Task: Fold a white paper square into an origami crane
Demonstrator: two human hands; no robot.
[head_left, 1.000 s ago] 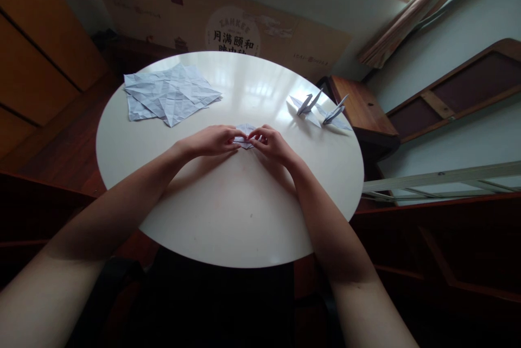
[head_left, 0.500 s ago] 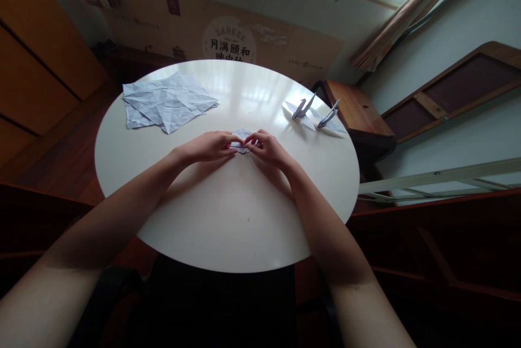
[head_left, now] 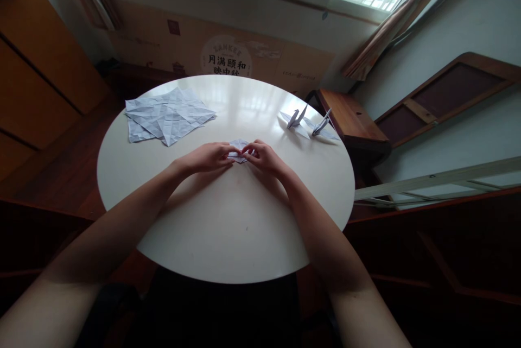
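Note:
A small folded sheet of pale paper [head_left: 239, 145] lies near the middle of the round white table [head_left: 228, 228]. My left hand [head_left: 211, 156] grips its left side with bent fingers and thumb. From the other side, my right hand [head_left: 262, 156] pinches the same paper, and the fingertips of both hands nearly meet over its centre. The hands cover much of the sheet, so its exact folded shape is partly hidden.
Two folded paper cranes [head_left: 296, 120] stand at the table's back right. A pile of creased paper sheets [head_left: 169, 114] lies at the back left. Beyond the table's right edge is a wooden stool-like piece [head_left: 350, 114], and an orange-brown cabinet [head_left: 36, 76] stands at left.
The view has tilted up a little, so the table and hands sit lower in the picture. Both hands stay at the folded paper, with only slight finger movement.

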